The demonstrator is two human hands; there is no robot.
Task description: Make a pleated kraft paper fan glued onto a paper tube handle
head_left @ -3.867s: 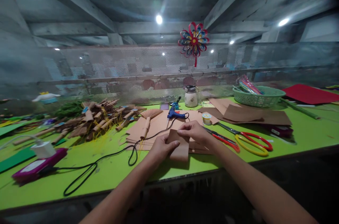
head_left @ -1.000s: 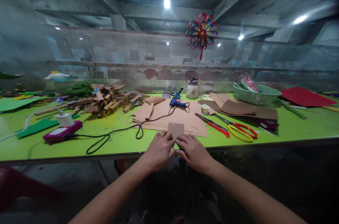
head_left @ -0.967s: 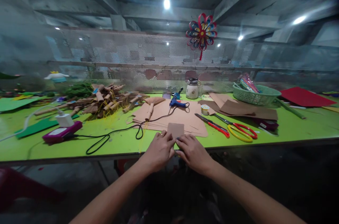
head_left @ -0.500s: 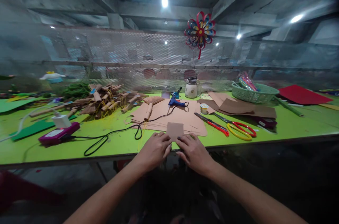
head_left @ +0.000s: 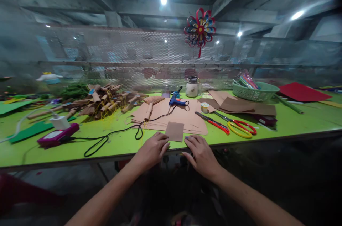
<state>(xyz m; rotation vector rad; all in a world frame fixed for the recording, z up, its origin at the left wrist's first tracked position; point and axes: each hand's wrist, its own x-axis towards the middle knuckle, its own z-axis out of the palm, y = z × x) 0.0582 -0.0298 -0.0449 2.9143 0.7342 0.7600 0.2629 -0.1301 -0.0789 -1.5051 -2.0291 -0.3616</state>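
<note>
Nearest me, the person's two bare hands have just drawn apart: the left hand (head_left: 152, 148) rests with fingers loosely bent at the lower left corner of a brown kraft-paper square (head_left: 174, 131), perhaps touching it, I can't tell; the right hand (head_left: 201, 154) sits just beside the lower right corner, thumb spread away. Neither grips anything. A second ago the fingertips met over the square's near edge; now the whole piece lies bare and flat on the green tabletop (head_left: 120, 147), near its front edge, so I'd judge that spell of handling finished or paused. Off to the right lie scissors (head_left: 231, 122) with yellow and red loops. Just behind the square, a stack of kraft sheets (head_left: 187, 115) bears a pleated paper fan (head_left: 149, 110) and a blue glue gun (head_left: 177, 102). Farther back stands a white jug (head_left: 191, 89), before a perforated screen (head_left: 149, 48).
</note>
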